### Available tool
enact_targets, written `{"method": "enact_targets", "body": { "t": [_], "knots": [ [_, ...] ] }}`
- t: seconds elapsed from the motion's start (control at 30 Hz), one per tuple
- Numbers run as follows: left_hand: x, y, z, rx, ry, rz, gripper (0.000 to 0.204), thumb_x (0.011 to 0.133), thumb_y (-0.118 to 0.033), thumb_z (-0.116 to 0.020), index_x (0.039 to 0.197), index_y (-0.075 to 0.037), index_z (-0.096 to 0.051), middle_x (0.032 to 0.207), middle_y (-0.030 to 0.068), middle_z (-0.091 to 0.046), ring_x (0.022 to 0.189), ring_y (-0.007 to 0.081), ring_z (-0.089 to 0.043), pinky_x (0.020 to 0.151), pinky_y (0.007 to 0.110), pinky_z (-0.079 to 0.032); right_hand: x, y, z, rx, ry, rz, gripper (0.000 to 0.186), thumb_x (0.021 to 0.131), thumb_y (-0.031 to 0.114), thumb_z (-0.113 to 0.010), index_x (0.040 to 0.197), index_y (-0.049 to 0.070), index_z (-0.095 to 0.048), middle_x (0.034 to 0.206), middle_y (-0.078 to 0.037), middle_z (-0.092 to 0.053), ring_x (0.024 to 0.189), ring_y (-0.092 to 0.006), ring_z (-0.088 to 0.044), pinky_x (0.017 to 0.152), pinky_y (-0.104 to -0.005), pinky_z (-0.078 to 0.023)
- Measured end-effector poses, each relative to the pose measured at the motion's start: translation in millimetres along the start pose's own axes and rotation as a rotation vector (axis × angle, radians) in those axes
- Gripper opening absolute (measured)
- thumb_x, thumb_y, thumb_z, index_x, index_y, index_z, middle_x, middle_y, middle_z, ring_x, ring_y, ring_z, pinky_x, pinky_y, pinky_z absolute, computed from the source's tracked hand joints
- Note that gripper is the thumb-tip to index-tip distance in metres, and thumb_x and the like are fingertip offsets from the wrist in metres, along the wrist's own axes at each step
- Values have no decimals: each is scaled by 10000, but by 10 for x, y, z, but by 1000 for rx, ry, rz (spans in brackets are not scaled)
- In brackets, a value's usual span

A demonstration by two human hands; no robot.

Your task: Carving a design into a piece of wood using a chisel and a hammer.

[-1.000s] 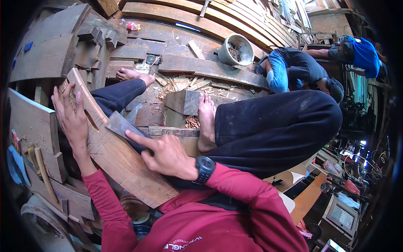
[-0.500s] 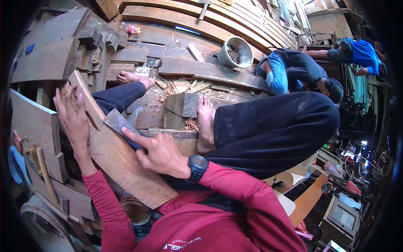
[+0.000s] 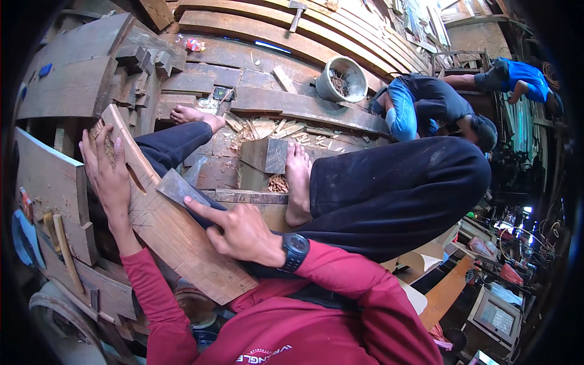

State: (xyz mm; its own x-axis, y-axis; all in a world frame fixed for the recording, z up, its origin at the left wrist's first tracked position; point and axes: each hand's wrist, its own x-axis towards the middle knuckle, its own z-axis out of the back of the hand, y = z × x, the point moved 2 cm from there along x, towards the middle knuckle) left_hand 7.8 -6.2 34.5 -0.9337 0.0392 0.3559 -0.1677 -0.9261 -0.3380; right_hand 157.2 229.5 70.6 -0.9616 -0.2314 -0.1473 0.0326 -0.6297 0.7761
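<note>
Across my lap slants a light brown wooden board [image 3: 185, 246], with pencil-like lines and a carved-out hollow at its far end. My left hand [image 3: 109, 173] grips that far end from the left side, fingers bent over the hollow and thumb hidden. A broad, flat grey metal blade [image 3: 181, 190] lies against the board's right edge. My right hand [image 3: 248, 236] is closed around its near end, the index finger stretched along the top face. Any handle is hidden by the hand, so the kind of blade tool is unclear.
A wooden block [image 3: 267, 155] stands by my foot among wood chips. Beyond are a bucket [image 3: 340, 79] and a hammer [image 3: 296, 15]. Planks [image 3: 67, 79] stack at left, near a wooden-handled tool [image 3: 68, 249]. Two people [image 3: 441, 100] bend at upper right.
My right hand and the blade have slid slightly toward me and to the right along the board's edge. My left hand and the board stay almost in place.
</note>
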Motion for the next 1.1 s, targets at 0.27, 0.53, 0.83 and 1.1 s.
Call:
{"method": "enact_targets", "body": {
  "t": [0.27, 0.53, 0.83, 1.1],
  "knots": [
    [14, 16, -3, 4, 12, -10, 383, 1011, -401, -505, 1337, -205, -546, 1511, 230, -362, 1412, 458, -299, 1156, 520, -256, 127, 5, -82, -17, -52, 36, 674, 779, 172, -609, 1438, 267, -502, 509, -180, -534, 440, -359, -554, 522, -473, -503],
    [13, 5, 1, 8, 0, 1, 386, 1009, -404, -509, 1342, -211, -545, 1514, 229, -361, 1410, 459, -302, 1152, 521, -261, 24, 14, 19, -26, 13, 30, 673, 778, 158, -598, 1434, 274, -507, 505, -168, -527, 439, -354, -551, 512, -469, -499],
    [6, -8, -3, 2, 3, 14, 387, 1010, -410, -504, 1346, -222, -540, 1513, 228, -361, 1411, 461, -300, 1148, 521, -266, -20, -18, 20, -25, 2, 25, 677, 770, 153, -607, 1427, 283, -514, 504, -175, -519, 449, -355, -554, 518, -474, -499],
    [19, 51, -21, 17, 18, -5, 379, 1008, -388, -517, 1345, -215, -545, 1508, 229, -366, 1409, 458, -304, 1148, 517, -266, 25, -2, -21, -43, -31, 1, 667, 768, 159, -604, 1419, 283, -525, 500, -182, -505, 450, -358, -548, 510, -482, -483]
  ]
}}
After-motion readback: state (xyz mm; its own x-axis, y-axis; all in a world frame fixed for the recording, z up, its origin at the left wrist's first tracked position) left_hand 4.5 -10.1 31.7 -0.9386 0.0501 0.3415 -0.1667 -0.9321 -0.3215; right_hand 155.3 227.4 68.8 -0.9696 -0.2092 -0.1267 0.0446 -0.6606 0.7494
